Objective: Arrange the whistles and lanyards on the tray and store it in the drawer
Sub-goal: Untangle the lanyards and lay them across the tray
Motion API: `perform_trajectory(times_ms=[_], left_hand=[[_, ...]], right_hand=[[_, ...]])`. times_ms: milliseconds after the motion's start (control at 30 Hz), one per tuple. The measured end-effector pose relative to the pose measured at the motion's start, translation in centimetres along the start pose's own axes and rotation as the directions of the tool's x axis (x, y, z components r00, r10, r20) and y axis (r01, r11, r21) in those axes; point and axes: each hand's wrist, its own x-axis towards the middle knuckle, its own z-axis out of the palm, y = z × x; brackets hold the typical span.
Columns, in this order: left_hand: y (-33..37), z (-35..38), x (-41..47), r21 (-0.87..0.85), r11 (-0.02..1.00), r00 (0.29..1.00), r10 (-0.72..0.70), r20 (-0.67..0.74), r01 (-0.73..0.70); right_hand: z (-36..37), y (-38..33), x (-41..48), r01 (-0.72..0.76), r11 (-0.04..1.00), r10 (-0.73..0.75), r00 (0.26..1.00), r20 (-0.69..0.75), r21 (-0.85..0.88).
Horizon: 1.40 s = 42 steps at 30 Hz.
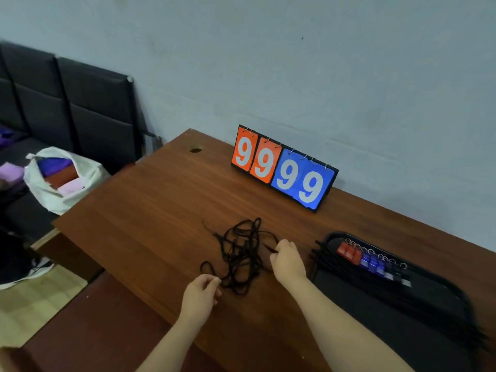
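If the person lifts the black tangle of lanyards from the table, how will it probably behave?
Probably floppy: the lanyards lie in loose, irregular loops on the table. Likely light, since the left hand and right hand each pinch only a thin cord. The loops cross one another, so lifting one strand may drag the others along.

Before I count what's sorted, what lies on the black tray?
A row of red, blue and black whistles plus straight black cord lanyards along the left edge of the black tray. Anything beneath them is hidden.
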Motion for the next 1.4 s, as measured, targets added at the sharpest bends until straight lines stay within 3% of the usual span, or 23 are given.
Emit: perform_trajectory(times_ms=[67, 133, 200, 267, 333, 400, 500, 600, 733, 900, 1167, 1267, 1367, 1400], left_hand=[[1.3, 0.9, -0.5, -0.03, 0.999, 0.998, 0.022, 0.053, -0.02], [3.0, 1.9, -1.3, -0.078, 0.996, 0.991, 0.046, 0.125, -0.036], [5.0, 3.3, -1.9, -0.117, 0.992, 0.97, 0.063, 0.234, -0.036], [7.2, 4.5, -2.3, -0.179, 0.984, 0.934, 0.066, 0.352, -0.002], [9.4, 5.6, -2.7, -0.358, 0.932, 0.874, 0.131, 0.468, 0.052], [11.8, 6.2, -3.0, -0.593, 0.785, 0.826, 0.209, 0.524, 0.177], [15.3, 6.4, -3.1, -0.792, 0.53, 0.883, 0.159, 0.443, 0.302], [17.1, 6.6, -2.3, -0.804, 0.52, 0.942, -0.005, 0.335, 0.288], [17.3, 6.4, -0.9, -0.789, 0.549, 0.952, -0.039, 0.304, 0.274], [16.7, 6.3, 0.4, -0.825, 0.493, 0.959, -0.072, 0.276, 0.274], [15.5, 7.4, 0.9, -0.855, 0.48, 0.98, -0.11, 0.164, 0.197], [14.7, 6.8, 1.7, -0.857, 0.498, 0.983, -0.178, 0.048, 0.132], [13.1, 5.6, 3.2, -0.91, 0.397, 0.97, -0.241, 0.022, 0.119], [12.7, 5.0, 3.8, -0.887, 0.439, 0.963, -0.267, 0.022, 0.142]], right_hand=[[-1.4, -0.9, -0.2, 0.003, 0.945, 0.034, 0.994, -0.107, 0.327], [-3.2, -2.3, -0.9, 0.011, 0.75, 0.101, 0.986, -0.131, 0.661], [-5.5, -3.8, -1.9, 0.04, 0.547, 0.124, 0.984, -0.127, 0.836], [-7.8, -4.6, -3.1, 0.051, 0.426, 0.078, 0.993, -0.093, 0.903], [-9.7, -4.4, -4.5, 0.034, 0.391, -0.017, 0.999, -0.03, 0.92], [-10.9, -3.3, -5.9, 0.042, 0.466, -0.099, 0.995, 0.005, 0.884], [-12.3, -0.6, -7.5, 0.055, 0.45, -0.088, 0.996, -0.017, 0.891], [-14.2, 3.0, -8.8, 0.026, 0.247, 0.08, 0.996, -0.048, 0.969], [-17.0, 7.4, -10.0, 0.076, 0.025, 0.249, 0.965, -0.079, 0.997], [-19.4, 10.8, -10.9, 0.176, -0.017, 0.391, 0.907, -0.156, 0.984], [-21.0, 11.3, -11.1, 0.248, 0.148, 0.316, 0.905, -0.284, 0.957], [-21.8, 11.5, -10.9, 0.29, 0.137, 0.311, 0.895, -0.319, 0.947], [-22.4, 12.0, -10.8, 0.307, 0.127, 0.361, 0.871, -0.333, 0.943], [-22.6, 12.2, -10.9, 0.304, 0.141, 0.366, 0.868, -0.335, 0.942]])
